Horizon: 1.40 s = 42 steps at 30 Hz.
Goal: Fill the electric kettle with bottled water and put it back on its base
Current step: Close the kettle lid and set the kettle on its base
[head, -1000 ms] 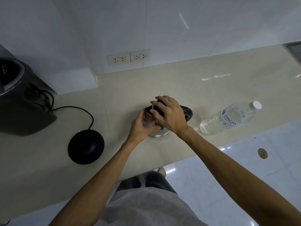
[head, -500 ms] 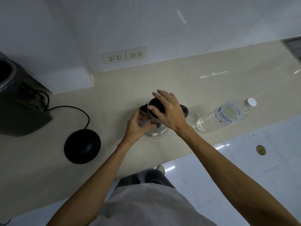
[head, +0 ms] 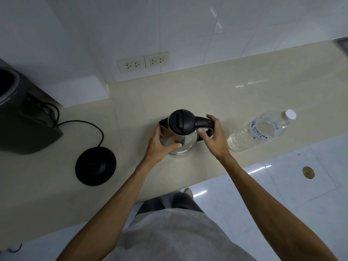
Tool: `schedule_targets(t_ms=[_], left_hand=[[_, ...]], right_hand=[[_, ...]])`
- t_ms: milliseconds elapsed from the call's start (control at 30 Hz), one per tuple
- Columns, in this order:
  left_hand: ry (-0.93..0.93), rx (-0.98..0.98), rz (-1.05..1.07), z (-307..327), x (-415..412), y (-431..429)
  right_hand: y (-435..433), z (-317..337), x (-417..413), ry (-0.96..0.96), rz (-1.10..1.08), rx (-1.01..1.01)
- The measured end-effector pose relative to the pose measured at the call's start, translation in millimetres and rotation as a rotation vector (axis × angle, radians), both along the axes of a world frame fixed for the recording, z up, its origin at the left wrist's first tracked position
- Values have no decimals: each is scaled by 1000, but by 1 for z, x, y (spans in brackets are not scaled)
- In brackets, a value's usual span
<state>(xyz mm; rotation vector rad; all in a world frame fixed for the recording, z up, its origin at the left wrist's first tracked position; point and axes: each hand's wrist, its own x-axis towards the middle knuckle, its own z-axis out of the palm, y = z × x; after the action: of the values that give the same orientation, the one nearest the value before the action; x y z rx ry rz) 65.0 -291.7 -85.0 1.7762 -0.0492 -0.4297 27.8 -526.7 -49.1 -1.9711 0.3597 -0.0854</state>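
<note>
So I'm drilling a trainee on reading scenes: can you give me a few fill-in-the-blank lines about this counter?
1. The kettle stands on the counter, not on its ____.
2. The bottle has a ____ cap on.
3. The right hand is at the kettle's black ____.
4. The left hand is on the kettle's ____ body.

Missing words: base; white; handle; steel

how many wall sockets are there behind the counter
2. The left socket and the right socket sit side by side low on the tiled wall, behind the kettle. None looks hidden.
</note>
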Motion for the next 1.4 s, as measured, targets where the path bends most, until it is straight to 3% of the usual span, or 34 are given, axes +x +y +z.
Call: schedule_targets(t_ms=[333,500,833,1100,1400], left_hand=[[-60,7,77,15,-1,-5],[-136,-25,119,44,-3,20],[-165,-111,311,73,-20,128],[-176,-40,454,66,-46,232],[-140,-36,510,31,-72,290]], right_hand=[[-9,0,4,-34,90,-100],[12,21,16,-155,134,-102],[125,48,48,-239,279,-5],[229,38,49,-211,398,33],[289,17,34,-177,450,-9]])
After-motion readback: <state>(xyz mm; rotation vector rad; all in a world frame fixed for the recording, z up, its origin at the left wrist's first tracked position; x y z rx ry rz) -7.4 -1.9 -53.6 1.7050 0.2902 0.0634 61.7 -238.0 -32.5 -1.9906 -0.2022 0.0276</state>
